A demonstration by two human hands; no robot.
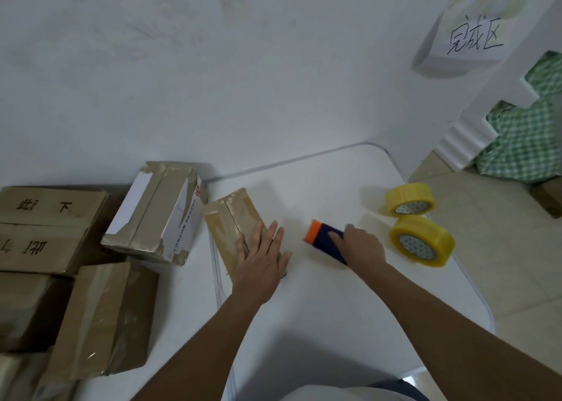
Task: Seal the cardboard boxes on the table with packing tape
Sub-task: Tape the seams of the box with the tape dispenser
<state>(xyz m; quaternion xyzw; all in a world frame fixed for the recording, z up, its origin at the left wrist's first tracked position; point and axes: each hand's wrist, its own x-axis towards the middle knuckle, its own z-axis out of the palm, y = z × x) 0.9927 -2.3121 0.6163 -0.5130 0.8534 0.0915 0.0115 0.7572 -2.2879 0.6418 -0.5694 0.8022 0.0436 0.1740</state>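
L hand (261, 256): laid flat, palm down, on the near end of the small box (240, 230); fingers straight and slightly spread, pointed away from the person; forearm stretched in from bottom centre.
R hand (362, 242): placed over the dark blue body of the cutter (327, 239); fingers curled round it, index finger laid along the top; the orange tip is left showing, pointed left toward the small box.
Small box: brown cardboard, set on the white table (349, 309) nr its left edge; centre seam seen on top, flaps closed; pale tape patches seen on it, whether the seam is fully taped can't be told.
Tape rolls: 2 counted, yellow, on the table at R, just beside each other; far roll (410, 200), near roll (421, 242); the near 1 is close to the R hand, not touched.
Other boxes: approx 5 counted at L, off the table; white-and-brown box (155, 212) tilted, closest to the small box; brown taped box (103, 318) below it; printed boxes (45, 227) stacked at far L.
Cutter count: 1.
Background: paper sign (474, 40) w/ handwritten characters at upper R; green checked cloth (523, 139) at R.
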